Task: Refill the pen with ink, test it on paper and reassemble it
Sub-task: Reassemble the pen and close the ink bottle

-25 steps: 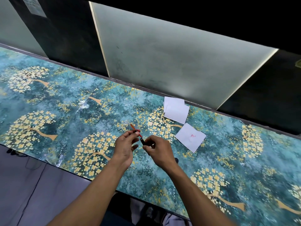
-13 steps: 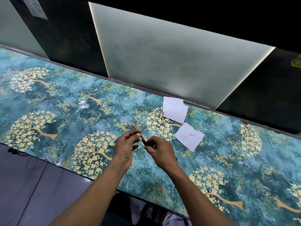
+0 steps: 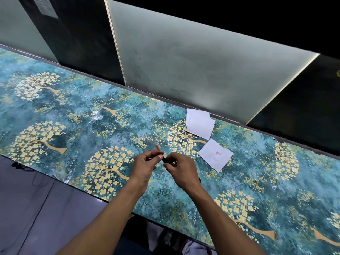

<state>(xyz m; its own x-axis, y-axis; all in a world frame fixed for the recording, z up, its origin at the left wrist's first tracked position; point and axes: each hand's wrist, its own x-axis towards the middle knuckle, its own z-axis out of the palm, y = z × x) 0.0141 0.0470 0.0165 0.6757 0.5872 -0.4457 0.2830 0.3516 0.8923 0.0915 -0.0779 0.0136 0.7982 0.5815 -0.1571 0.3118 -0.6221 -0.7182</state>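
My left hand (image 3: pixel 145 166) pinches a thin orange-red ink tube (image 3: pixel 157 148) whose far end sticks up and away past my fingers. My right hand (image 3: pixel 181 171) grips a short black pen part (image 3: pixel 164 160) that meets the tube's near end between my two thumbs. Both hands hover just above the patterned table, fingertips almost touching. A white paper (image 3: pixel 215 154) with a small pink-red ink mark lies a little to the right of my right hand. How the tube and the black part join is hidden by my fingers.
Two more white paper sheets (image 3: pixel 200 126) overlap near the table's far edge. The table (image 3: pixel 73 129) wears a teal cloth with golden trees. Frosted and dark wall panels rise right behind it. The floor shows at lower left.
My hands stay together on the pen parts and have barely shifted. The view has drifted slightly.
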